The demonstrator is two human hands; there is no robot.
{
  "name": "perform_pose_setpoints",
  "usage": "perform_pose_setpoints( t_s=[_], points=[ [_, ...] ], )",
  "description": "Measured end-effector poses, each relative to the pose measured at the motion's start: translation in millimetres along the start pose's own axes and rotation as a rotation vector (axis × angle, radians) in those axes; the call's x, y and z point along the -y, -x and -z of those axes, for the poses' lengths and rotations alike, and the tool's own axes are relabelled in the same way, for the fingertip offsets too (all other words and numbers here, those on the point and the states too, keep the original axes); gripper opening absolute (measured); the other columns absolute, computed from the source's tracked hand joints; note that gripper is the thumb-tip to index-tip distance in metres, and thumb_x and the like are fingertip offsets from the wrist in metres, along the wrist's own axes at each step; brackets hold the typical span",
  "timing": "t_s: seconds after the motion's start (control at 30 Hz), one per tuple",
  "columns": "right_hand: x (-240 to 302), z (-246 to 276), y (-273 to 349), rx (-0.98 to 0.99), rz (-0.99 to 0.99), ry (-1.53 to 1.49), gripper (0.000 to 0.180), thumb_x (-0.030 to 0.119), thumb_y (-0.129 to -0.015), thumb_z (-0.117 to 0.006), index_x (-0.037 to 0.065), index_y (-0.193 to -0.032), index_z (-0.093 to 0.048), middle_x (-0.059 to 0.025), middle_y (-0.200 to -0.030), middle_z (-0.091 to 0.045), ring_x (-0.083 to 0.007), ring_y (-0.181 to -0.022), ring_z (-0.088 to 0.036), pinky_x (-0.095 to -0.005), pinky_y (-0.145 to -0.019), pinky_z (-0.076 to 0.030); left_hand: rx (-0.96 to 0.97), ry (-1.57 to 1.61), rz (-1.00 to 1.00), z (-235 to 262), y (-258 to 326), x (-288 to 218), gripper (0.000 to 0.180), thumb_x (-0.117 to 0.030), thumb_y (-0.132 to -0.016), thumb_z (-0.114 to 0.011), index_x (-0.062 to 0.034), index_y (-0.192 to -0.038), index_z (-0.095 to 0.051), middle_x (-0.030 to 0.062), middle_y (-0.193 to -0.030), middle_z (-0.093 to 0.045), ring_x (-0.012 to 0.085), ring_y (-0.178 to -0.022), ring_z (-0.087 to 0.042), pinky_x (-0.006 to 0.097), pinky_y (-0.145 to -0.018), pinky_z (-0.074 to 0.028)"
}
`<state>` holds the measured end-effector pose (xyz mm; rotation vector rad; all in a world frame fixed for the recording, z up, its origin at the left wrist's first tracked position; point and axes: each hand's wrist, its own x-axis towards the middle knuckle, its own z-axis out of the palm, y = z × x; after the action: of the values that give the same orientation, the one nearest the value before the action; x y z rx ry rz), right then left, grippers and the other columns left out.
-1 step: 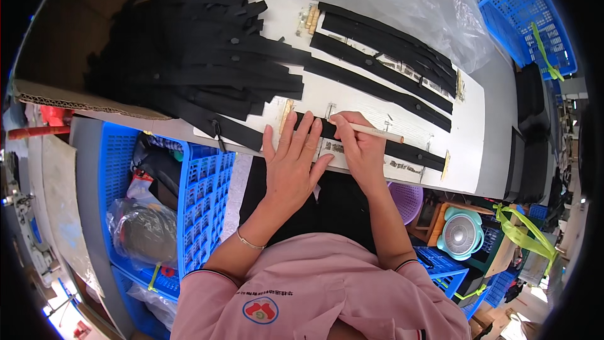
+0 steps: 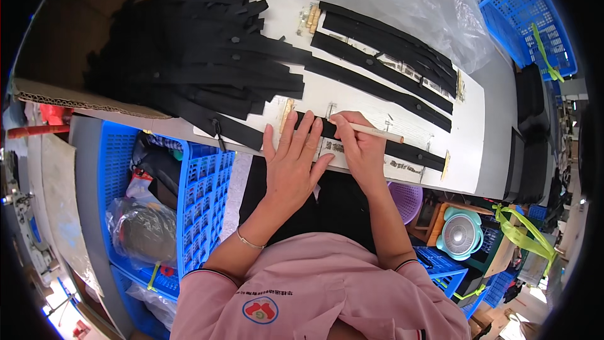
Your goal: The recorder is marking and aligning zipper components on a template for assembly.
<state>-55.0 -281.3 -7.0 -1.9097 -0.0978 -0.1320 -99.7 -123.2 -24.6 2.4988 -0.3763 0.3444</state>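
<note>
Black strip (image 2: pixel 377 145) lies on the white board (image 2: pixel 469 145) at the near tabletop edge. My left hand (image 2: pixel 290 164) presses it flat, fingers spread; my right hand (image 2: pixel 358 145) pinches a pencil (image 2: pixel 377 131), marking. Four strips (image 2: pixel 384 56) lie laid out beyond; a large pile (image 2: pixel 195 56) judged remaining.

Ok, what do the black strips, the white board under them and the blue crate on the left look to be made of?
The black strips look like matte fabric or thin leather: limp and dull; which one is unclear. The white board looks like rigid painted wood or plastic, flat and smooth. The blue crate is moulded plastic, going by its lattice walls.
</note>
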Motion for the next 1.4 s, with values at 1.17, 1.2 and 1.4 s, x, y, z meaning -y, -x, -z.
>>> perform_pose_setpoints(
  t_s=[1.17,1.2,1.4],
  points=[
    [-19,82,26,-0.306,-0.081,0.067,0.022,0.011,-0.101,-0.062,-0.002,-0.09,-0.074,-0.0008,-0.067,-0.061,-0.0052,-0.06,-0.049,-0.0242,-0.055,-0.04,0.025,-0.091,-0.019,-4,-1,-1,0.061,-0.034,-0.095,-0.071,-0.0051,-0.147,-0.055,0.0121,-0.155,-0.049,0.0343,-0.151,-0.035,0.061,-0.121,-0.011],
    [-18,82,26,-0.309,-0.083,0.065,0.022,0.011,-0.101,-0.062,-0.002,-0.09,-0.074,-0.0008,-0.067,-0.061,-0.0052,-0.06,-0.049,-0.0242,-0.055,-0.04,0.031,-0.091,-0.018,-4,-1,0,0.062,-0.034,-0.095,-0.071,-0.005,-0.147,-0.055,0.0125,-0.155,-0.049,0.0345,-0.151,-0.035,0.061,-0.121,-0.01],
    [-25,80,25,-0.289,-0.004,0.169,0.022,0.012,-0.101,-0.062,-0.004,-0.089,-0.073,-0.0053,-0.068,-0.064,-0.008,-0.058,-0.053,-0.0251,-0.055,-0.042,0.053,-0.091,0.005,-1,-2,-6,0.063,-0.033,-0.095,-0.071,-0.0049,-0.149,-0.053,0.0136,-0.157,-0.047,0.0349,-0.152,-0.032,0.061,-0.121,-0.008]
  ],
)
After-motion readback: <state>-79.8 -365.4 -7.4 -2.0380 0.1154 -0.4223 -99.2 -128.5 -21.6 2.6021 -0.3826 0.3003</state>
